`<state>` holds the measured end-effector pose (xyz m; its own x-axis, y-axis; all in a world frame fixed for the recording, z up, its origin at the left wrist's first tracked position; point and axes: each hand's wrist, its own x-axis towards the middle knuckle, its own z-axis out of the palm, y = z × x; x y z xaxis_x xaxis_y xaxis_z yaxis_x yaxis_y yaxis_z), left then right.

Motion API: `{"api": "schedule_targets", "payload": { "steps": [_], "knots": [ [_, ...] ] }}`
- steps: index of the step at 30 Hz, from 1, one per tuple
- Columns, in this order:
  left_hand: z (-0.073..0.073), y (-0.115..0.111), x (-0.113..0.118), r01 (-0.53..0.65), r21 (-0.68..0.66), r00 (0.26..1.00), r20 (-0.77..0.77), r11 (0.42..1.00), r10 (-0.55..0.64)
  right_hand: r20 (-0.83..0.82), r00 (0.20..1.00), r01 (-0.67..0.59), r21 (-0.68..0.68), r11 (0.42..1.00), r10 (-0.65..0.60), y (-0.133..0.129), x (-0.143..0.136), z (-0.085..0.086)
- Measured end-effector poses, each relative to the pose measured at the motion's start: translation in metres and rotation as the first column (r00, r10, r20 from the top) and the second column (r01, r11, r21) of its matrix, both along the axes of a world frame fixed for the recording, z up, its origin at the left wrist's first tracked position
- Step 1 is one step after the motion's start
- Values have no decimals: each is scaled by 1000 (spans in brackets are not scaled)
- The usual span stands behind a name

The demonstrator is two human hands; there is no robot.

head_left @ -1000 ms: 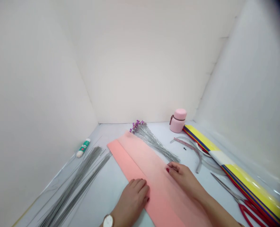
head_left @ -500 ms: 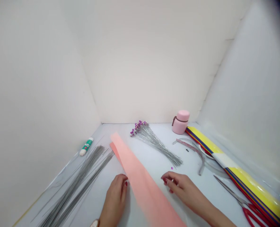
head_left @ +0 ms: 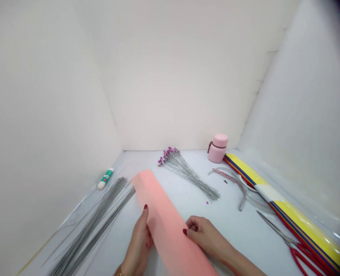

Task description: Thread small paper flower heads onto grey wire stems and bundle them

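A long folded strip of salmon-pink paper (head_left: 161,211) runs from the middle of the white table toward me, its near end out of the picture. My left hand (head_left: 139,241) grips its left edge, thumb on top and fingers underneath. On the right edge, my right hand (head_left: 206,235) pinches the paper between thumb and curled fingers. Left of the paper lie bundles of grey wire stems (head_left: 98,226). Beyond it rests a bunch of silvery stems (head_left: 191,174) with purple beaded tips (head_left: 168,154).
A glue stick (head_left: 105,178) lies by the left wall. At the back right stands a pink flask (head_left: 217,148). Along the right are a packet of coloured sheets (head_left: 290,214), red-handled scissors (head_left: 292,245) and a curved clear strip (head_left: 230,178). White walls enclose three sides.
Both hands have closed on the paper's edges, the right one moving left to reach it. The paper's far end has spread wider and shifted slightly toward me.
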<state>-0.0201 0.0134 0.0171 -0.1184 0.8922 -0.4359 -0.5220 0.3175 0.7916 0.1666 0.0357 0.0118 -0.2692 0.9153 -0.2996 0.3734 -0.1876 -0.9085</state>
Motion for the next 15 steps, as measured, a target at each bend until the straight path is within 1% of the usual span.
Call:
{"api": "schedule_targets", "payload": {
  "steps": [3,7,9,11,13,15],
  "knots": [
    [3,2,3,80,74,996,25,994,-82,-141,989,18,-91,996,-31,-1,-2,2],
    [2,17,13,90,143,995,35,986,-96,-353,931,-13,-283,959,-92,0,0,2],
    [4,27,21,90,178,995,25,980,-96,-426,897,-40,-345,938,-119,4,1,1],
    [6,34,31,67,195,998,3,979,-69,-472,872,-64,-373,926,-131,11,1,0],
    [4,36,40,46,179,999,-18,983,-43,-501,855,-72,-377,924,-137,17,-1,-1],
    [-1,35,48,73,149,997,-20,986,-71,-520,842,-70,-371,926,-145,21,-3,-2]
  ]
}}
